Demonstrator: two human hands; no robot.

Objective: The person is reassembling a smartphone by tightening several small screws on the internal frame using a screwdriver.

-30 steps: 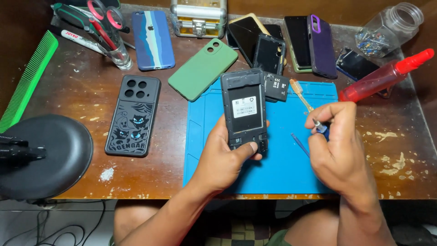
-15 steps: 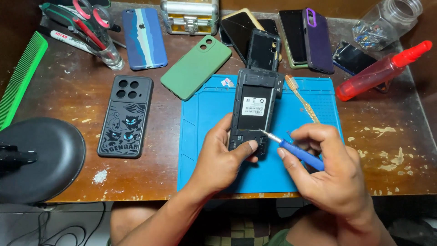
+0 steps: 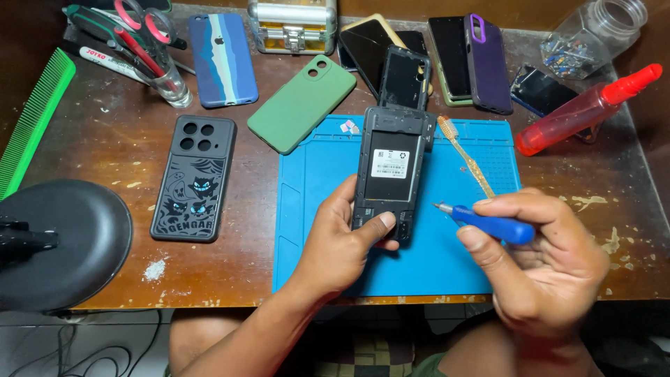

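Head camera looks straight down on the wooden worktop (image 3: 105, 126), and the left hand (image 3: 342, 244) has its fingers wrapped round the lower end of an opened phone (image 3: 391, 171), thumb pressed across the bottom of it, back cover off and the dark inside facing up. The phone lies over the blue mat (image 3: 314, 209) near the worktop's front edge, its top end reaching the mat's far edge. The right hand (image 3: 541, 265) is closed on a blue-handled screwdriver (image 3: 488, 225), pinched between thumb and fingers, metal tip pointing left, just beside the phone's right side and not touching it. A toothbrush (image 3: 466, 155) lies slantwise on the mat beyond the screwdriver. Toward the far right corner sits a red spray bottle (image 3: 583, 112) and a glass jar (image 3: 593, 35). A green phone case (image 3: 300, 105) lies off the mat's far left corner, and a black patterned case (image 3: 195, 178) lies left of the mat.
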